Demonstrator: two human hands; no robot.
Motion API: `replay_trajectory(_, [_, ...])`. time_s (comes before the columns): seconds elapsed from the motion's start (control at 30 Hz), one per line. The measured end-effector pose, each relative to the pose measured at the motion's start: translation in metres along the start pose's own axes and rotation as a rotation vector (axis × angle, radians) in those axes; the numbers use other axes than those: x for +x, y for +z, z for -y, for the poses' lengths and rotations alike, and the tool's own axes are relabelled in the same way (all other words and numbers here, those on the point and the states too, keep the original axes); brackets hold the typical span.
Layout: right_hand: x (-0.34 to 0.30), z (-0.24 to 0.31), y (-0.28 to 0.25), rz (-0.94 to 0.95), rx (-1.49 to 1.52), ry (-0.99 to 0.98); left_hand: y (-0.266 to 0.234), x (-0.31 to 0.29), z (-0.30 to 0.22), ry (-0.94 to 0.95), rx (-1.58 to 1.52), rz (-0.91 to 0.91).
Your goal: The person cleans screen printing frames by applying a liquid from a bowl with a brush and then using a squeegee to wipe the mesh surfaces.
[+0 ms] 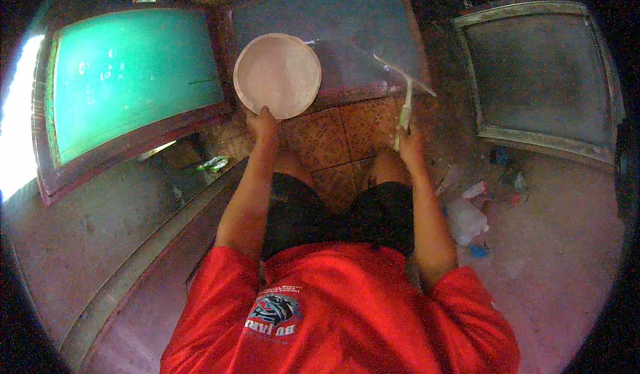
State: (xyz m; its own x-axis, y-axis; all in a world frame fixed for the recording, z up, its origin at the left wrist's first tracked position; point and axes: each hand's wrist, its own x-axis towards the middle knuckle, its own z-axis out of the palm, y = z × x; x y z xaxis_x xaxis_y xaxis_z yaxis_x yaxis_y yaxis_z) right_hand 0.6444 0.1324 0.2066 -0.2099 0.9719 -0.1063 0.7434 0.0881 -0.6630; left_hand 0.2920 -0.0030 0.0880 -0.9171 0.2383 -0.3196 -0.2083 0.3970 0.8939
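left hand (262, 123) fingers hidden behind plate (277, 75), right hand (408, 141) gripping squeegee (405, 94)

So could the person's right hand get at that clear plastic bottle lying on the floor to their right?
Probably yes, but not freely: the right hand is closed on a pale squeegee-like tool, raised ahead. The clear plastic bottle lies on the floor beside the right forearm, with nothing between them; the hand would need emptying first.

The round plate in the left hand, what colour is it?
The round plate is pale pinkish-white, seen best in the head view.
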Motion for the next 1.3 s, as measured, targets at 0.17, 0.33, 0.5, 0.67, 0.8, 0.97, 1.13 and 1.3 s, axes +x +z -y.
replay_trajectory(0.17, [-0.005, 0.004, -0.01, 0.157, 0.133, 0.264, 0.018, 0.002, 0.003, 0.052, 0.112, 0.015])
replay_trajectory(0.33, [-0.008, 0.006, -0.016, 0.165, 0.126, 0.311, 0.027, -0.025, -0.035, 0.075, 0.024, 0.017])
replay_trajectory(0.5, [-0.002, 0.012, -0.007, 0.163, 0.017, 0.179, 0.013, -0.013, -0.033, -0.114, -0.194, 0.056])
replay_trajectory(0.67, [0.001, 0.005, -0.006, 0.171, -0.169, 0.001, 0.002, -0.027, -0.057, -0.27, -0.467, 0.187])
replay_trajectory(0.8, [0.006, -0.005, 0.0, 0.3, -0.242, 0.009, -0.014, -0.031, -0.067, -0.374, -0.602, 0.275])
replay_trajectory(0.97, [0.013, -0.098, 0.056, 0.332, -0.229, -0.032, -0.042, -0.032, -0.071, -0.336, -0.458, 0.271])
replay_trajectory(1.13, [0.026, -0.039, 0.058, 0.195, 0.074, 0.184, -0.07, -0.034, -0.074, -0.555, -0.388, 0.273])
replay_trajectory(1.3, [0.066, -0.008, 0.044, 0.357, -0.371, -0.043, -0.076, -0.045, -0.075, -0.493, -0.44, 0.185])
